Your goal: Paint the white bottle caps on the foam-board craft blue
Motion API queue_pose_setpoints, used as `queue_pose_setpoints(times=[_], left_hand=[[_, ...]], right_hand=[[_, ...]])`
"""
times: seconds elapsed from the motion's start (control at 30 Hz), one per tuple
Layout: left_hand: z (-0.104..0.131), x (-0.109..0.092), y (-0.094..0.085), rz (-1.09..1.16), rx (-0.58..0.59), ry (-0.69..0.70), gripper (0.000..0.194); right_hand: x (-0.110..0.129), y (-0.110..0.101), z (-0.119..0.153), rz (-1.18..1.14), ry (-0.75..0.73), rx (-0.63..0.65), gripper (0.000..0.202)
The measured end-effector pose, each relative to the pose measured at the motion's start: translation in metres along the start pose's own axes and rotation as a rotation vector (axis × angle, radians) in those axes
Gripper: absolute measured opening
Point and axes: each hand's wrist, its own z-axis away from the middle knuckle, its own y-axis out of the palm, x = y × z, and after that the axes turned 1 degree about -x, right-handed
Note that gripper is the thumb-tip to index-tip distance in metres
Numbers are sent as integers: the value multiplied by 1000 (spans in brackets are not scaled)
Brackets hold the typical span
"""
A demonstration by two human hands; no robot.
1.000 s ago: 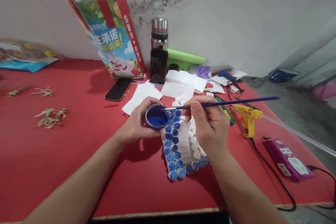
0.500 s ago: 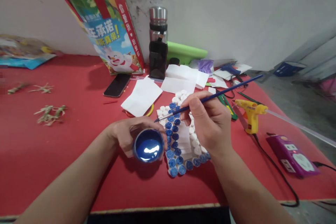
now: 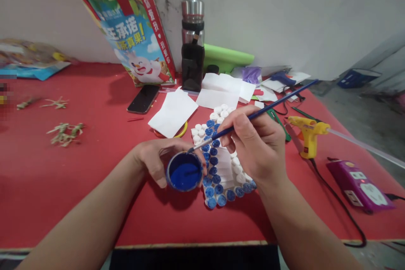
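My left hand (image 3: 158,158) is wrapped round a small round cup of blue paint (image 3: 184,171), tilted so that its opening shows. A blue-handled paintbrush (image 3: 268,109) is pinched in my right hand (image 3: 253,141), its tip at the cup's upper rim. Beneath and beside both hands lies a frame-like piece covered in small rolled discs (image 3: 214,160). Discs on its left side and bottom edge are blue; those at the top and right are white. Part of the right side is hidden by my right hand.
A yellow glue gun (image 3: 310,135) and a purple power strip (image 3: 359,187) lie on the right. Behind are a phone (image 3: 143,99), folded white paper (image 3: 173,113), a bottle (image 3: 193,50) and a printed bag (image 3: 139,46). Knotted straw pieces (image 3: 66,134) lie on the left.
The brush tip has come down slightly to the cup's rim. The bright reflection on the paint is gone, with a dark brush reflection there instead. The view has shifted slightly.
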Motion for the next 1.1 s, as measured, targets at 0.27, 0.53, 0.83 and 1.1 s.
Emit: queue_pose_setpoints(times=[0.27,0.53,0.83,1.1], left_hand=[[4,-6,3,-63,-56,-59,74],[8,-6,11,-30,-79,-57,67],[3,-14,12,10,34,-64,70],[-2,-22,11,-15,120,-119,70]], right_hand=[[-2,-1,0,47,7,10,26],[-3,-1,3,19,25,57,23],[-1,2,3,56,31,49,28],[0,3,4,41,20,80,26]])
